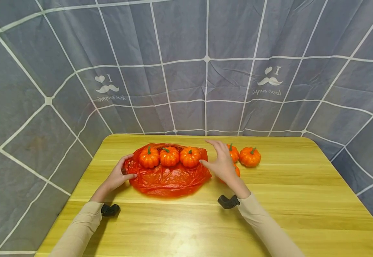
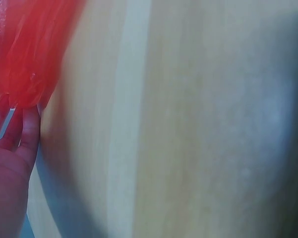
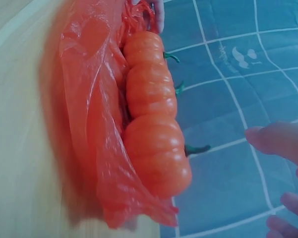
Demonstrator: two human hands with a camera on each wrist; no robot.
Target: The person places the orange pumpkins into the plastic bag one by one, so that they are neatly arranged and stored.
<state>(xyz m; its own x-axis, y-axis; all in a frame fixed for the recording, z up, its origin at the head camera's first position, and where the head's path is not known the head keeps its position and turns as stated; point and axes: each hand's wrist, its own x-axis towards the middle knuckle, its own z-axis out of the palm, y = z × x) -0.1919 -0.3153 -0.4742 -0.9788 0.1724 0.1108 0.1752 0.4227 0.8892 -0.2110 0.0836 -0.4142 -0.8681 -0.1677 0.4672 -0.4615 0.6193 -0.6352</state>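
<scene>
A crumpled, see-through red plastic bag [image 1: 170, 182] lies on the table. Three small orange pumpkins with green stems stand in a row against its far part: left [image 1: 149, 157], middle [image 1: 169, 157] and right [image 1: 190, 157]. My left hand [image 1: 117, 177] touches the bag's left end, thumb and fingers spread apart along it. In the left wrist view its fingertips meet the red plastic. Just off the bag's right end, my right hand [image 1: 223, 164] hovers with thumb and fingers apart, holding nothing. The right wrist view shows the bag's near side [image 3: 89, 99] rising beside the pumpkins.
Beyond my right hand sit more orange pumpkins: one in full view [image 1: 250, 157], others partly covered by the hand [image 1: 233, 153]. The wooden table [image 1: 186, 225] has rounded far corners. A grey curtain with white lines [image 1: 186, 82] hangs behind and at both sides.
</scene>
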